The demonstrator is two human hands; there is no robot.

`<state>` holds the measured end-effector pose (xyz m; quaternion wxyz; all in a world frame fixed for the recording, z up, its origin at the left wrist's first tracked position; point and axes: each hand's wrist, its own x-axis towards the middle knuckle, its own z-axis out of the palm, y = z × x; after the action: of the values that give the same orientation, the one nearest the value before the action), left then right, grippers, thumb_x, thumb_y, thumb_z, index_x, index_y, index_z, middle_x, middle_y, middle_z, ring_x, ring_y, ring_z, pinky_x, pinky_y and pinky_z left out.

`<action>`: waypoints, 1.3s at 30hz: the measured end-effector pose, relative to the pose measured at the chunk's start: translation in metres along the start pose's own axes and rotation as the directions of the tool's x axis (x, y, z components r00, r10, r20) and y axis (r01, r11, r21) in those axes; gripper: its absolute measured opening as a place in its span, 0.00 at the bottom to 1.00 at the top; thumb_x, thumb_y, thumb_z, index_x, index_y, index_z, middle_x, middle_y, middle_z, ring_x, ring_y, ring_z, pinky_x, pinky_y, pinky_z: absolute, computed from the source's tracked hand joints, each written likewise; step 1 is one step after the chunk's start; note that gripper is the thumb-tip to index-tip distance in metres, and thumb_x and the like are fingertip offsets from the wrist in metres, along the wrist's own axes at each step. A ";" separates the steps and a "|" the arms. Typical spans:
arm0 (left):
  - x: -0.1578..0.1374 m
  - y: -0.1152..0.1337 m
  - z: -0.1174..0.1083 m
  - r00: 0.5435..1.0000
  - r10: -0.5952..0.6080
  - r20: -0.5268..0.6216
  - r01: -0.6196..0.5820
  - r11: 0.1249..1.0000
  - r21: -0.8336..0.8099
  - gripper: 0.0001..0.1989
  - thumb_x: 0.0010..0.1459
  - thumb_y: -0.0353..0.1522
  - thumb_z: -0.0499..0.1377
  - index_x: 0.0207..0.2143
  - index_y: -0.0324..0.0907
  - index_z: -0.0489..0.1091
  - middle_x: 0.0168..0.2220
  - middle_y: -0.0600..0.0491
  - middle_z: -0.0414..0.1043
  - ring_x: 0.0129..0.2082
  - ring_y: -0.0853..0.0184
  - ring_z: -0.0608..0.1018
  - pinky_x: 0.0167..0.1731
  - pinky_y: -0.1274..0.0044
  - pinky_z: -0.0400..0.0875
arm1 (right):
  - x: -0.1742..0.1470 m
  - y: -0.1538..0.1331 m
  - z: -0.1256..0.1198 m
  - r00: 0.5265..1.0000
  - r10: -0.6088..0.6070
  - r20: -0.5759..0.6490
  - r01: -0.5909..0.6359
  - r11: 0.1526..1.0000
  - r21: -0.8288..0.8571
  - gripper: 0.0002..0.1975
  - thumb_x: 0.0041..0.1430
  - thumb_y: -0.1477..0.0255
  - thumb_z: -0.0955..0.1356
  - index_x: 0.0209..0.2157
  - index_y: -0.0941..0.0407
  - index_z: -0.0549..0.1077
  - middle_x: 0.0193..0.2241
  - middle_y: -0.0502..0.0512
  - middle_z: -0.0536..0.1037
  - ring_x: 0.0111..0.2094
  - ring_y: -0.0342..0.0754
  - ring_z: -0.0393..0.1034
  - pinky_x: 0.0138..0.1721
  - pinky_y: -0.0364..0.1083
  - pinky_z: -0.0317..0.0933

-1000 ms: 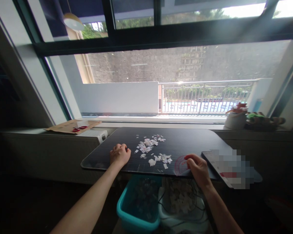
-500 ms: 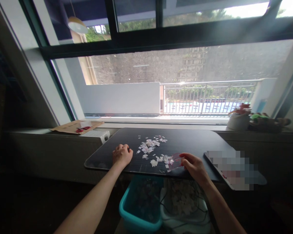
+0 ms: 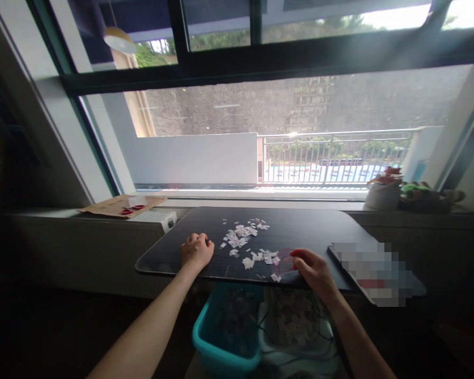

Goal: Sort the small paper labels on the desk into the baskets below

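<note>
My left hand (image 3: 197,251) rests curled on the dark table (image 3: 308,226), left of the paper scraps, with nothing visible in it. Between the thumb and fingers of my right hand (image 3: 313,267) is a thin, clear pinkish plastic piece (image 3: 283,261); its exact kind I cannot make out. It is near the table's front edge, beside a loose group of small white paper scraps (image 3: 265,256). Farther back lies a larger pile of scraps (image 3: 240,232), some with pink marks. One scrap (image 3: 276,277) sits by the edge below the plastic.
Beneath the table's front edge stand a turquoise tub (image 3: 205,337) and a pale tub (image 3: 296,352) with scraps and dark cords. A tablet-like slab (image 3: 349,273), partly blurred, juts over the right edge. Red-handled scissors (image 3: 132,209) lie on brown paper (image 3: 102,207) at the sill.
The plastic piece has shifted slightly, and a scrap near it now lies lower, by the front edge. My left hand keeps its place on the table.
</note>
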<state>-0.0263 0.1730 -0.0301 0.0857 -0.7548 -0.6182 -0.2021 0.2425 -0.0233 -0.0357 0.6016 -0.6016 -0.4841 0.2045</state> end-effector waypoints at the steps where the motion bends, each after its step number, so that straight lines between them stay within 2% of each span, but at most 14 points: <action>1: 0.000 0.000 0.000 1.000 -0.001 -0.002 0.001 1.000 0.001 0.14 0.55 0.37 0.48 0.37 0.41 0.69 0.40 0.43 0.67 0.42 0.55 0.70 0.40 0.66 0.64 | 0.000 0.000 0.000 1.000 0.003 -0.004 -0.003 1.000 0.007 0.11 0.48 0.70 0.66 0.32 0.59 0.76 0.21 0.51 0.76 0.23 0.45 0.68 0.24 0.42 0.60; 8: 0.000 0.002 -0.001 1.000 -0.011 0.001 0.011 1.000 0.011 0.14 0.55 0.36 0.49 0.38 0.41 0.70 0.40 0.44 0.68 0.43 0.55 0.70 0.40 0.67 0.64 | 0.000 0.000 -0.001 1.000 0.013 0.028 -0.013 1.000 0.014 0.12 0.48 0.69 0.65 0.33 0.59 0.75 0.22 0.51 0.76 0.24 0.45 0.68 0.25 0.42 0.60; 17: 0.000 0.003 -0.003 1.000 -0.009 0.006 0.009 1.000 0.014 0.14 0.55 0.36 0.49 0.38 0.41 0.70 0.40 0.44 0.68 0.43 0.55 0.70 0.40 0.67 0.64 | -0.002 -0.006 -0.002 0.998 0.048 -0.034 -0.048 0.999 -0.009 0.12 0.46 0.69 0.64 0.32 0.59 0.74 0.20 0.49 0.73 0.21 0.43 0.65 0.23 0.41 0.58; 26: 0.000 0.002 -0.002 1.000 -0.016 0.007 0.016 1.000 0.014 0.14 0.55 0.37 0.49 0.38 0.42 0.70 0.40 0.44 0.68 0.43 0.55 0.70 0.40 0.67 0.64 | -0.004 -0.011 -0.005 0.999 0.048 -0.012 -0.048 0.999 -0.013 0.11 0.44 0.69 0.64 0.28 0.59 0.74 0.17 0.48 0.71 0.19 0.43 0.63 0.20 0.41 0.55; 31: 0.000 0.002 -0.003 1.000 -0.020 0.007 0.020 1.000 0.011 0.14 0.55 0.36 0.49 0.38 0.42 0.70 0.41 0.44 0.68 0.43 0.55 0.70 0.41 0.67 0.64 | -0.003 -0.006 -0.005 0.996 0.042 -0.081 -0.043 0.999 -0.001 0.11 0.46 0.68 0.64 0.28 0.58 0.74 0.17 0.48 0.72 0.19 0.43 0.64 0.21 0.41 0.57; 35: 0.000 0.002 -0.003 1.000 -0.017 0.017 0.017 1.000 0.006 0.14 0.55 0.37 0.49 0.38 0.41 0.69 0.41 0.44 0.68 0.43 0.55 0.70 0.40 0.67 0.64 | 0.000 -0.002 -0.002 0.981 0.032 -0.189 -0.031 0.999 0.004 0.15 0.47 0.65 0.65 0.34 0.59 0.75 0.20 0.51 0.75 0.20 0.44 0.65 0.24 0.42 0.61; 39: 0.001 0.002 -0.002 1.000 -0.014 0.011 0.014 1.000 0.011 0.14 0.55 0.37 0.49 0.38 0.42 0.69 0.40 0.44 0.68 0.43 0.55 0.71 0.40 0.67 0.64 | 0.005 0.007 0.002 0.982 0.025 -0.186 -0.028 1.000 -0.012 0.18 0.48 0.62 0.66 0.36 0.60 0.76 0.22 0.54 0.77 0.21 0.45 0.68 0.26 0.44 0.63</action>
<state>-0.0243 0.1723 -0.0275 0.0852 -0.7510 -0.6251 -0.1951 0.2459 -0.0167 -0.0408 0.6371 -0.6286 -0.4194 0.1521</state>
